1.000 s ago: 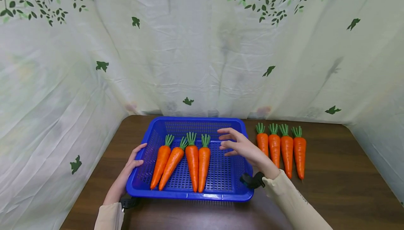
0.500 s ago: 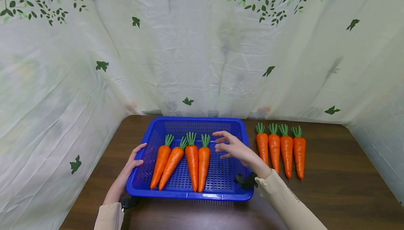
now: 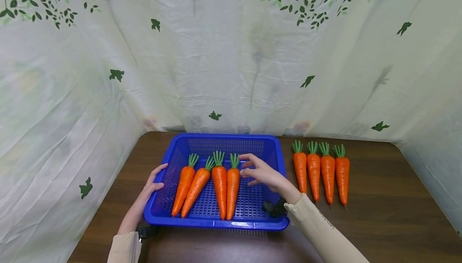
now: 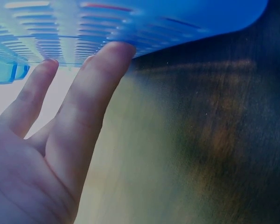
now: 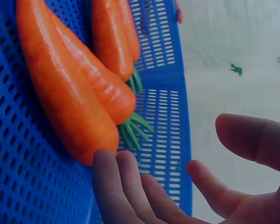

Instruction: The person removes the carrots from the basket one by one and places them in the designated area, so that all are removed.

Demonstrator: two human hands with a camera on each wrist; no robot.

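Note:
A blue perforated plastic basket (image 3: 249,225) stands on the table with several orange carrots in it, green tops pointing away from me. My left hand (image 3: 147,189) is at the basket's left side. In the left wrist view its fingers (image 4: 84,107) reach out fairly straight and touch the outer wall. My right hand (image 3: 266,175) hovers over the basket with fingers spread and nothing held. Its fingertips are near the upper end of the rightmost carrot (image 3: 233,187). In the right wrist view the fingers (image 5: 109,186) appear close to that carrot's thick end (image 5: 91,135); contact is uncertain.
Several more carrots (image 3: 327,179) lie in a row on the brown wooden table (image 3: 382,215), right of the basket. A pale curtain with green leaf prints (image 3: 231,74) hangs behind the table and at both sides.
My right hand has moved left and slightly down across the basket towards the rightmost carrot there. The left hand, basket and carrots have stayed in place.

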